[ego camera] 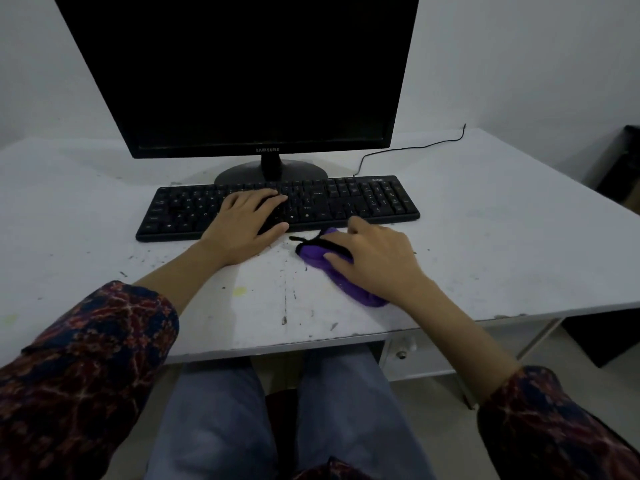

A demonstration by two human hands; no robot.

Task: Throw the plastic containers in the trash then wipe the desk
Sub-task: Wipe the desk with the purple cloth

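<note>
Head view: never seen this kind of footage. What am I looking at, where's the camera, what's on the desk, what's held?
There is no machine here. A person wears one wide-angle camera on the head, looking forward and down, so the two arms coming in from the bottom are their own.

On the white, scuffed desk stand a dark Samsung monitor and a black keyboard, whose thin cable runs toward the back.

The left hand lies on the keyboard's near edge, fingers curved around its front; whether it grips is unclear. The right hand presses a purple cloth against the desk, just in front of the keyboard. No plastic containers are in view.
</note>
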